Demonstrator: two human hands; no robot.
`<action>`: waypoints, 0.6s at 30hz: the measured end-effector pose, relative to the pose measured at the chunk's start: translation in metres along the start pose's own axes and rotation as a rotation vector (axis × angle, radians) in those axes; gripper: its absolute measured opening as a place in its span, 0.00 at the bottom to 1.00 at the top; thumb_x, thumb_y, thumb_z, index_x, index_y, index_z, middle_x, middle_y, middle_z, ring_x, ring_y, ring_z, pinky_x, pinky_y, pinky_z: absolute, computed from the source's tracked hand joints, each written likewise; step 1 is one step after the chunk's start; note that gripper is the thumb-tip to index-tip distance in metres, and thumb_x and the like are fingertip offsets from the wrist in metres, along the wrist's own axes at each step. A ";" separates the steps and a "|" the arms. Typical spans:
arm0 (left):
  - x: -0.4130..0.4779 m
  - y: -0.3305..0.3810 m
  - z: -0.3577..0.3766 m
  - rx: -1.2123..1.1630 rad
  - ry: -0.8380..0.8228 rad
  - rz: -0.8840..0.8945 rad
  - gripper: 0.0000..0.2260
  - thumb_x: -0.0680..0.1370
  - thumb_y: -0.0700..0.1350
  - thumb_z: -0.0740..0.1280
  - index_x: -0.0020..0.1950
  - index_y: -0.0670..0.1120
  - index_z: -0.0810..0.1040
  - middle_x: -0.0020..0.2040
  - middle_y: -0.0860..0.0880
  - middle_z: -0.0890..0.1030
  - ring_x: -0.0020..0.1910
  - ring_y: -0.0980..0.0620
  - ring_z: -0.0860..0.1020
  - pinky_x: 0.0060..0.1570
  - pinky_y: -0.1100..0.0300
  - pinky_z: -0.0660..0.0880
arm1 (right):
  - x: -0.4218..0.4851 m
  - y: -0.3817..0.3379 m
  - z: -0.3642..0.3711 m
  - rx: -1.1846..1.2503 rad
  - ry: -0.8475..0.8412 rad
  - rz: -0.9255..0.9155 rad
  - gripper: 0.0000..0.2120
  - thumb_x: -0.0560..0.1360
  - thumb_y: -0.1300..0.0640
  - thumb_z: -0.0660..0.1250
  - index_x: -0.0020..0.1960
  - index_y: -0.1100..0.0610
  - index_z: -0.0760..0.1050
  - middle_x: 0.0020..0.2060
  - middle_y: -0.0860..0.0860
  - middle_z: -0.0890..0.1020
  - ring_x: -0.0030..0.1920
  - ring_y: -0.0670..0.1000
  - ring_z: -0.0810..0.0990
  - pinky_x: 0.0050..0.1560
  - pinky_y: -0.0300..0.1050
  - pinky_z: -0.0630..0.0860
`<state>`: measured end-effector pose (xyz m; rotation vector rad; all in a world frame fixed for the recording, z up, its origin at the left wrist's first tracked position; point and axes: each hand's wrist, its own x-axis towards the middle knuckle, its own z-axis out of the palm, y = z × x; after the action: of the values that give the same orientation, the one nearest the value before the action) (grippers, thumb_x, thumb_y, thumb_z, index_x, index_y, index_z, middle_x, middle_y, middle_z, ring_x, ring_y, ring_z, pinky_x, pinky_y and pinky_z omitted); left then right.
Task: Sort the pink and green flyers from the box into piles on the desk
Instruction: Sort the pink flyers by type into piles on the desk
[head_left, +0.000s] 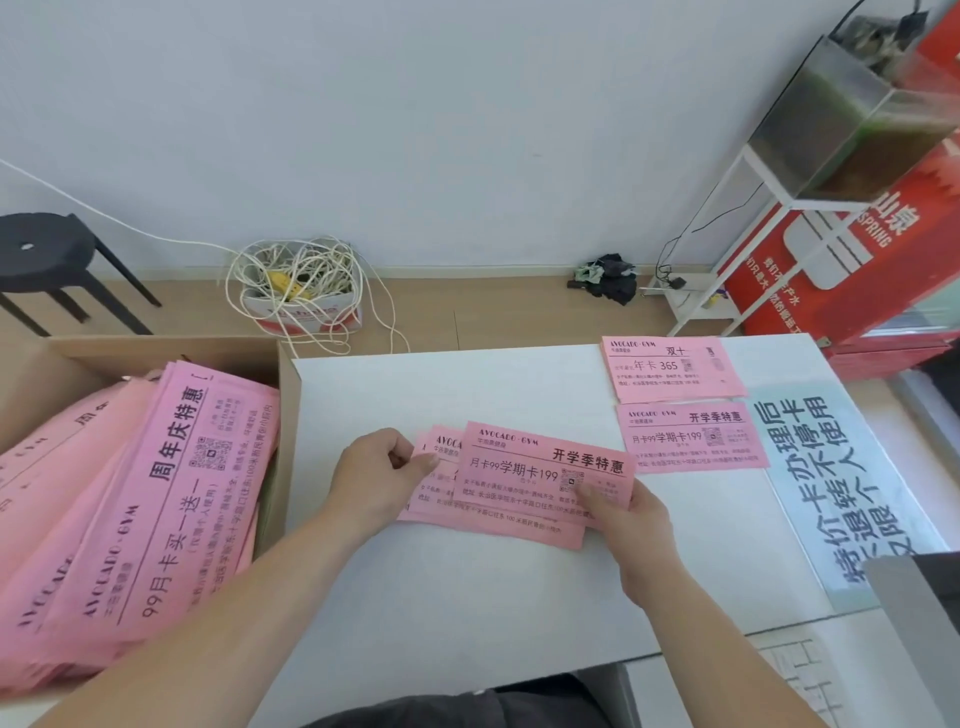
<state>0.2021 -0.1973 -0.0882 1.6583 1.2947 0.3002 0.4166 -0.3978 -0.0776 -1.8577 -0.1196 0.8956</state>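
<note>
Top flyer (540, 467) hiding most of stack (493, 527) beneath; right hand (634, 525) covering its corner print. Box (287, 426) running off left edge; tank (841, 114) blurring at top right.

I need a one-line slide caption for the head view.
Left hand and right hand hold pink flyers over the desk, between the box and two piles.

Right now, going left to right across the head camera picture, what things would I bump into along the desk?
A brown cardboard box stuffed with pink paper flyers → left hand → fan of pink flyers being held → two flat piles of pink flyers → white plastic-covered sign with big dark characters.
</note>
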 end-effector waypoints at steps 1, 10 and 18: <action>0.000 -0.001 -0.001 -0.019 0.000 -0.004 0.14 0.75 0.50 0.77 0.38 0.45 0.77 0.34 0.51 0.77 0.33 0.51 0.73 0.36 0.57 0.71 | -0.001 0.001 0.000 0.009 0.004 0.000 0.08 0.77 0.60 0.74 0.56 0.53 0.83 0.48 0.46 0.88 0.51 0.49 0.86 0.48 0.43 0.78; -0.005 -0.013 -0.009 0.162 0.185 -0.013 0.16 0.80 0.42 0.68 0.67 0.49 0.75 0.60 0.52 0.75 0.51 0.48 0.79 0.56 0.50 0.78 | 0.005 0.007 -0.001 0.076 0.081 0.068 0.06 0.80 0.62 0.71 0.55 0.56 0.82 0.52 0.53 0.87 0.55 0.56 0.84 0.61 0.55 0.79; -0.021 0.001 0.002 -0.181 -0.344 -0.136 0.04 0.80 0.45 0.69 0.50 0.47 0.84 0.45 0.51 0.87 0.44 0.51 0.85 0.48 0.53 0.82 | 0.000 0.009 0.001 0.085 0.058 0.053 0.06 0.80 0.61 0.70 0.57 0.55 0.82 0.51 0.51 0.88 0.56 0.56 0.85 0.59 0.53 0.79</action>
<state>0.1957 -0.2164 -0.0811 1.3904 1.0802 0.0444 0.4131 -0.4009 -0.0857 -1.8126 0.0038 0.8695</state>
